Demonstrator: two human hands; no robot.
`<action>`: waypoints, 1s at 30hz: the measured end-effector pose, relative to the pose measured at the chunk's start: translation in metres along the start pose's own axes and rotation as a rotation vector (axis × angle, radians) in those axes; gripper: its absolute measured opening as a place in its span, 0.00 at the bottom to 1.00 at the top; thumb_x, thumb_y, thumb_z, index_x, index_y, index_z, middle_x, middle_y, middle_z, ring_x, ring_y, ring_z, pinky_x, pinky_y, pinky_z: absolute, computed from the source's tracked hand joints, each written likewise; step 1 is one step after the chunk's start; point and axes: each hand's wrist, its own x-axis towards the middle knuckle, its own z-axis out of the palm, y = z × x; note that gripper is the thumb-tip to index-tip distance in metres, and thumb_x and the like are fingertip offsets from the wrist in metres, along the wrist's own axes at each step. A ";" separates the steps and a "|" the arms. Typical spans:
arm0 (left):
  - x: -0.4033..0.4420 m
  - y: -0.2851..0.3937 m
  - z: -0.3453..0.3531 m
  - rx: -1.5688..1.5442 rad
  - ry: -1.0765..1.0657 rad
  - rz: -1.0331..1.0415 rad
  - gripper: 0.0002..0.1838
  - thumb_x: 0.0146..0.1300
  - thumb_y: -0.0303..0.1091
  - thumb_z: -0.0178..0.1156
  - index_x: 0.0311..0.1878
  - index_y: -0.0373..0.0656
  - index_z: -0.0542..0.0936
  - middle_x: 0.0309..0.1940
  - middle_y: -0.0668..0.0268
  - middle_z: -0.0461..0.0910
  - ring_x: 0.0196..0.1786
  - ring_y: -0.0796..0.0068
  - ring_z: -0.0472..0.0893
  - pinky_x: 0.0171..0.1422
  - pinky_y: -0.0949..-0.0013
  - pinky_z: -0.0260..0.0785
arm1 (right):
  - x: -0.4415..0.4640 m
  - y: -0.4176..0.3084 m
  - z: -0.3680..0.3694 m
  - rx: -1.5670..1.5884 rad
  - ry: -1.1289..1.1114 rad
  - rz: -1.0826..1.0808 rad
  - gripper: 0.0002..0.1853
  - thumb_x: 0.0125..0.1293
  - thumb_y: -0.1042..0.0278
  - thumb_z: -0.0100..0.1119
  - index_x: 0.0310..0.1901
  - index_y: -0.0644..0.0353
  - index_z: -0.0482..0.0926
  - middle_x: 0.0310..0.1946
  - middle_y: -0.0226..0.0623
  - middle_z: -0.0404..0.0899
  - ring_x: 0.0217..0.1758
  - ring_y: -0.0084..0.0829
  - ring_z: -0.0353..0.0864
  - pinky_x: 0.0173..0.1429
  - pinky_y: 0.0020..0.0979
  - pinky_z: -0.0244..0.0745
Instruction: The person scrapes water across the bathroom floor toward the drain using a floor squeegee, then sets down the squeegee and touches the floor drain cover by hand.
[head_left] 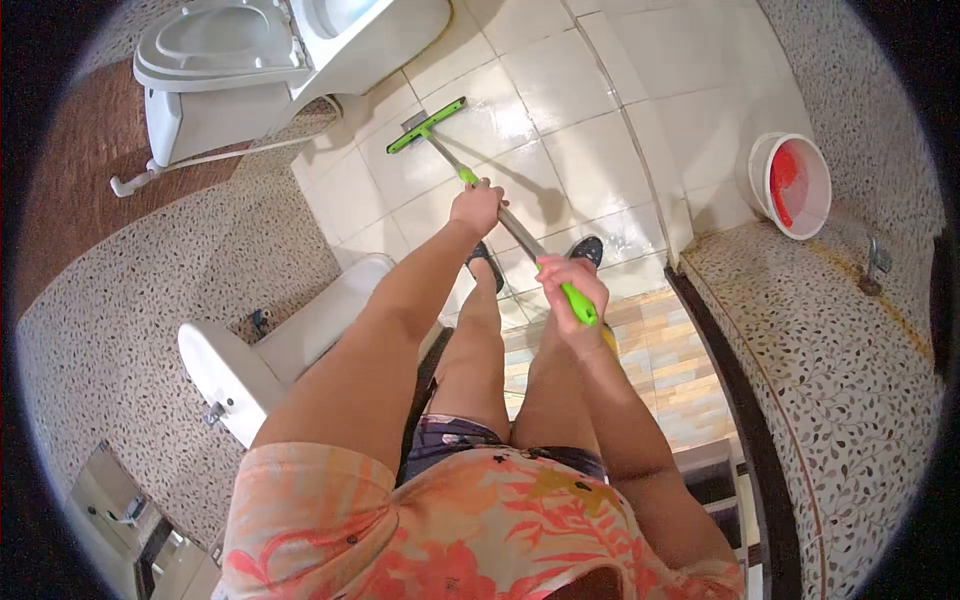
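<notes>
A floor squeegee (522, 234) with a silver pole and bright green parts slants across the middle of the view. Its green head (428, 126) is down at the wet-looking tiled floor (560, 75). My left hand (478, 206) is wrapped around the pole just below the green joint. Closer to my body, my right hand (575, 288) is closed on the green grip at the pole's near end. My feet, in dark shoes (588, 250), stand on the tiles beneath the pole.
A toilet (225, 45) with its lid is at upper left. On the left wall hangs a white washbasin (225, 375) with a pedestal. A white bucket (755, 175) holding something red (785, 185) stands at right, near a wall tap (878, 258). A dark door frame (715, 370) borders wood-patterned flooring (665, 350).
</notes>
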 end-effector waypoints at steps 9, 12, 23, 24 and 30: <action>0.022 0.255 -0.076 -0.367 0.142 0.150 0.13 0.55 0.33 0.57 0.41 0.35 0.72 0.36 0.45 0.77 0.45 0.48 0.78 0.44 0.52 0.73 | 0.028 -0.083 -0.209 0.434 0.618 -0.142 0.10 0.60 0.62 0.49 0.27 0.57 0.70 0.24 0.38 0.71 0.37 0.43 0.75 0.56 0.46 0.66; 0.070 0.312 -0.037 -0.228 0.524 0.242 0.19 0.54 0.36 0.59 0.46 0.35 0.70 0.38 0.46 0.78 0.52 0.41 0.74 0.51 0.48 0.70 | 0.055 -0.088 -0.260 0.418 0.431 -0.219 0.11 0.62 0.64 0.46 0.22 0.53 0.64 0.17 0.33 0.62 0.27 0.33 0.66 0.48 0.40 0.65; 0.155 0.178 -0.039 -0.434 0.452 -0.006 0.13 0.52 0.34 0.63 0.38 0.38 0.75 0.34 0.48 0.79 0.46 0.41 0.75 0.51 0.50 0.69 | 0.178 -0.022 -0.174 0.545 0.348 -0.051 0.09 0.54 0.74 0.49 0.21 0.55 0.62 0.16 0.31 0.61 0.23 0.29 0.62 0.43 0.39 0.65; 0.154 0.170 -0.039 -0.435 0.479 -0.025 0.13 0.51 0.34 0.64 0.37 0.39 0.75 0.33 0.48 0.79 0.45 0.40 0.75 0.51 0.49 0.69 | 0.181 -0.019 -0.166 0.556 0.347 -0.034 0.09 0.54 0.74 0.49 0.20 0.55 0.61 0.15 0.31 0.61 0.23 0.29 0.62 0.43 0.40 0.65; 0.147 0.142 -0.060 -0.667 0.234 -0.120 0.16 0.55 0.35 0.63 0.43 0.39 0.74 0.49 0.43 0.74 0.67 0.38 0.58 0.70 0.44 0.49 | 0.195 -0.016 -0.142 0.551 0.321 0.019 0.11 0.55 0.74 0.49 0.20 0.55 0.60 0.14 0.30 0.59 0.22 0.30 0.63 0.44 0.41 0.65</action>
